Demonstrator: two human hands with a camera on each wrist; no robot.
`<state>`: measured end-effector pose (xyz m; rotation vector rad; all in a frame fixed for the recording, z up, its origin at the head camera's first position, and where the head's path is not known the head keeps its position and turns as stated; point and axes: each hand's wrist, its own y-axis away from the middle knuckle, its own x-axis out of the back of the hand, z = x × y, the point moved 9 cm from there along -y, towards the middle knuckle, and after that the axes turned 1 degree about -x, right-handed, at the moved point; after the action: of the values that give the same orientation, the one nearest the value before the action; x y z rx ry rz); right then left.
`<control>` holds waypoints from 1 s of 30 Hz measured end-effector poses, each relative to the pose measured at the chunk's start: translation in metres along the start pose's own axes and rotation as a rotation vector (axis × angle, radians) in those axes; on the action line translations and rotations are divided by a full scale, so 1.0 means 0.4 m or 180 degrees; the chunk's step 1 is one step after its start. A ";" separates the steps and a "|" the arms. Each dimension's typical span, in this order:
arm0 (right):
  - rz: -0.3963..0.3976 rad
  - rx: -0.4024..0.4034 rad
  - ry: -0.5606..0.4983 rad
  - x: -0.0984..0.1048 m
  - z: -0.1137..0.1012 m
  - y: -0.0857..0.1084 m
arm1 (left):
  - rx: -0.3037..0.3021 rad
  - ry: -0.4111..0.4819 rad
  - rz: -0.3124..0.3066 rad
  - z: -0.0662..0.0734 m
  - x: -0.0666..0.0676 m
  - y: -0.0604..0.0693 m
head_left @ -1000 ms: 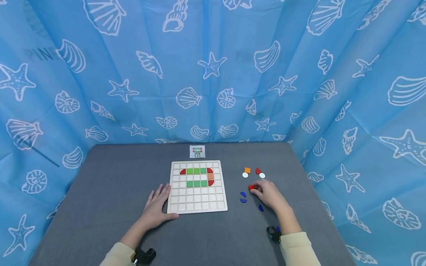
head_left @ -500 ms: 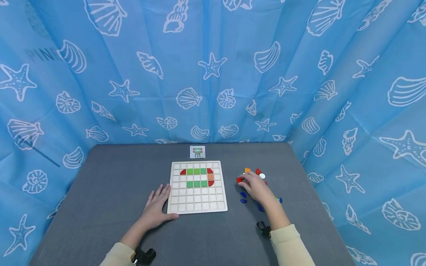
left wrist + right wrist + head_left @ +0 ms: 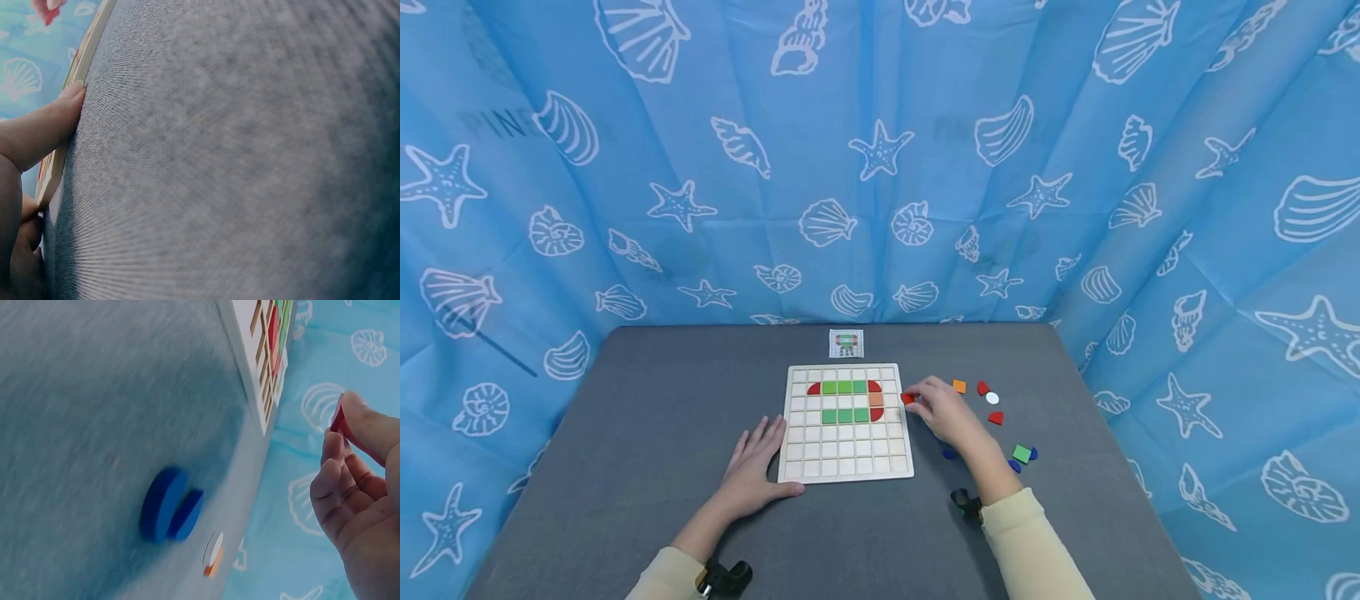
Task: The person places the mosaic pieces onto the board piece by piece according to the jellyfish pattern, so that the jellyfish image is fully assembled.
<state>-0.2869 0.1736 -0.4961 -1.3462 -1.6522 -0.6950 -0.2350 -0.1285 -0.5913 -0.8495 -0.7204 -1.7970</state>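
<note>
A white grid board point(image 3: 846, 446) lies on the table with green, red and orange pieces in its upper rows. My left hand point(image 3: 751, 475), fingers spread, rests at the board's left edge; the left wrist view shows its thumb point(image 3: 53, 122) against the rim. Above the board's right edge, my right hand point(image 3: 946, 412) pinches a red piece point(image 3: 907, 398) between thumb and fingers. In the right wrist view the same red piece point(image 3: 338, 415) is held off the table, and two blue half-round pieces point(image 3: 164, 503) lie below.
A small pattern card point(image 3: 846, 343) lies behind the board. To the right are loose pieces: an orange square point(image 3: 959, 387), a white disc point(image 3: 992, 398), red pieces point(image 3: 996, 417), a green square point(image 3: 1022, 454) and blue half-rounds point(image 3: 1015, 466). A blue curtain point(image 3: 880, 208) hangs behind the table.
My right hand has carried the red piece leftwards from among the loose pieces to the board's right edge, uncovering the green square. The left hand has stayed in place.
</note>
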 end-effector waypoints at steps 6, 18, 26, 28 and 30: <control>-0.0015 0.0114 -0.0064 -0.020 -0.033 -0.013 | 0.0000 0.0010 -0.0001 -0.001 -0.004 0.000; -0.0199 0.0297 -0.0036 -0.080 -0.107 -0.042 | -0.0110 0.0050 0.0191 0.016 0.014 0.011; -0.0277 0.0426 -0.0068 -0.123 -0.165 -0.058 | -0.0064 0.0014 0.0127 0.009 0.008 0.008; -0.0306 0.0457 -0.0050 -0.133 -0.178 -0.064 | -0.0036 0.0014 0.0081 0.006 0.006 0.006; -0.0342 0.0474 -0.0021 -0.145 -0.190 -0.070 | 0.0007 0.0019 0.0042 0.003 0.004 0.004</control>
<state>-0.2908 0.0748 -0.5087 -1.1624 -1.7559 -0.6170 -0.2337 -0.1288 -0.5891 -0.8454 -0.7112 -1.7860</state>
